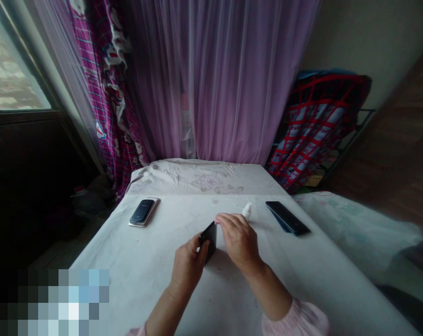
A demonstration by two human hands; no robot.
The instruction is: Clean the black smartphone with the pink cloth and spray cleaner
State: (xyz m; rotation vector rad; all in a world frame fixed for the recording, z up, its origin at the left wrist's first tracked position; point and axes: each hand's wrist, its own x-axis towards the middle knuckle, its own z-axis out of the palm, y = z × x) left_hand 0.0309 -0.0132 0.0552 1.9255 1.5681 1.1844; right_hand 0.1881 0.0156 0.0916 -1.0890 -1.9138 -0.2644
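Note:
My left hand (188,266) grips a black smartphone (208,240), which stands tilted on the white-covered table (134,261). My right hand (237,240) is just above it, with its bunched fingertips at the phone's top corner. I cannot tell whether those fingers hold anything small. A small white dropper bottle (247,211) stands just beyond my right hand. Further right lies a black phone (287,218) on a blue item. To the far left, a dark phone (142,211) rests on a metallic-edged phone or case.
A crumpled pale cloth (197,179) covers the table's far end. Behind it hangs a sheer purple curtain (225,79), with a magenta patterned cloth (106,93) to its left. A window (11,60) is at upper left. A red-patterned blanket (316,126) hangs on a rack at right.

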